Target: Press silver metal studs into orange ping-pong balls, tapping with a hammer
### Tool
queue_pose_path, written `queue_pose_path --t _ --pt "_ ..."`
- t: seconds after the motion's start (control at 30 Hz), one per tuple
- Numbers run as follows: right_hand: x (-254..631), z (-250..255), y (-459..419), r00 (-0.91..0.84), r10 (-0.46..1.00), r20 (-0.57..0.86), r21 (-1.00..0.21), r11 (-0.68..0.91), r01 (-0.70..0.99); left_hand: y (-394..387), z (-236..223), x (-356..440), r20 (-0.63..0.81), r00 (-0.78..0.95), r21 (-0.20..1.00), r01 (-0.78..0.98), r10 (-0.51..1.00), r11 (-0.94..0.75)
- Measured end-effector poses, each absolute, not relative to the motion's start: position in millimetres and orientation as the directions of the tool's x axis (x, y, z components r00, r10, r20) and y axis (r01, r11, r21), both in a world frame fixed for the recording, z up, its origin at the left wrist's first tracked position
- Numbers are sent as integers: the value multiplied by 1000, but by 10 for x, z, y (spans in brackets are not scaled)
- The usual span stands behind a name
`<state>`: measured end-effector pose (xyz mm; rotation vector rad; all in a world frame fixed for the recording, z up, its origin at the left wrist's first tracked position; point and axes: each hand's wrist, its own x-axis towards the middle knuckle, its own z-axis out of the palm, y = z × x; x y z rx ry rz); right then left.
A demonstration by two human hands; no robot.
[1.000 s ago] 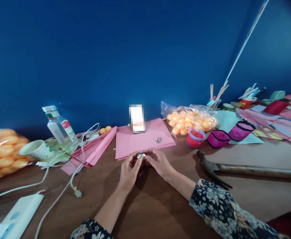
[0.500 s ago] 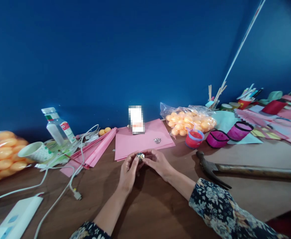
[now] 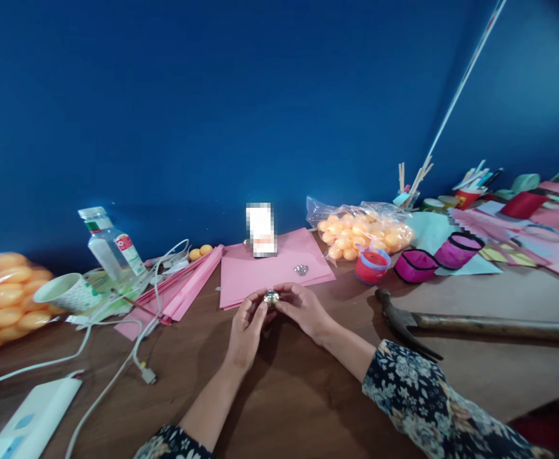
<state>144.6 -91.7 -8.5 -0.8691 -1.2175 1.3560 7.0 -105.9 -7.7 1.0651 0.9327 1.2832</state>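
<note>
Between the fingertips of both hands is a small, round, shiny silvery piece (image 3: 272, 298), held over the near edge of the pink paper sheets (image 3: 260, 280). My left hand (image 3: 248, 329) grips its left side, thumb in front and fingers behind. From the right, my right hand (image 3: 306, 312) pinches it with thumb and curled fingers. The lower part of the piece is partly covered by the thumbs, and its exact kind does not show. A small cluster of silvery bits (image 3: 301, 270) lies on the pink paper just beyond my right hand.
A claw hammer (image 3: 480, 326) lies to the right. Behind it are a red-filled tub (image 3: 372, 266), magenta fabric rings (image 3: 415, 266) and a bag of orange balls (image 3: 355, 236). White cables (image 3: 116, 363), a tipped paper cup (image 3: 69, 292) and a clear bottle (image 3: 109, 245) are at left.
The silvery piece has turned slightly between the fingers and shifted a little up and right. Both hands keep nearly the same place and grip.
</note>
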Motion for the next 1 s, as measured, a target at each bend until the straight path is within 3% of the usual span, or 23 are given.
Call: queue_pose_path --t 0.4,0.63,0.77,0.87,0.93,1.0 --pt "1436 -40 -941 -176 977 121 -954 65 -293 -1060 -22 59 66 28 987 -151 997 -61" --pt "1391 -46 -917 -196 981 -11 -908 -92 -409 -1039 6 68 142 -18 989 -40 990 -143" --pt "1447 84 -989 -158 987 4 -983 -25 -182 -1051 9 76 102 21 993 -59 995 -100" --pt "1669 303 -1203 -111 982 151 -983 161 93 -1048 -28 69 27 -5 990 -137 1000 -27" --pt "1940 450 -1414 -131 953 273 -906 301 297 -1034 -63 64 17 -19 977 -211 1000 -21" --pt "2312 542 -1640 -91 924 371 -754 357 551 -1018 -93 63 19 -6 969 -247 1000 -20"
